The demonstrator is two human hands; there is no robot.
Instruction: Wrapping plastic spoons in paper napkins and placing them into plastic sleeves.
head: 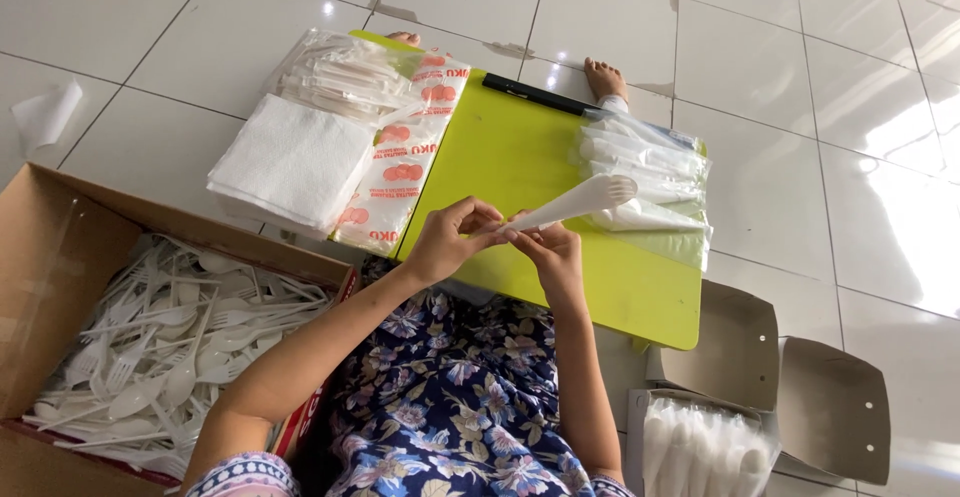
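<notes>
Two hands, the left hand (447,240) and the right hand (550,254), are pinching one white plastic spoon (580,200) in a clear sleeve above the green counter (520,157), one napkin stack (295,160) lying left, one cutlery-filled cardboard box (60,257) nearer.

White napkin stack (295,162) beside a cardboard box (60,247) (full of cutlery).

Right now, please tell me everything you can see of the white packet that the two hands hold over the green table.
The packet is long, slim and white, apparently plastic cutlery in a thin wrap. Its wider rounded end points up and right; the narrow end lies between both hands. The left hand and right hand pinch that narrow end with the fingertips. It is held tilted above the green table, near a pile of similar packets.
</notes>
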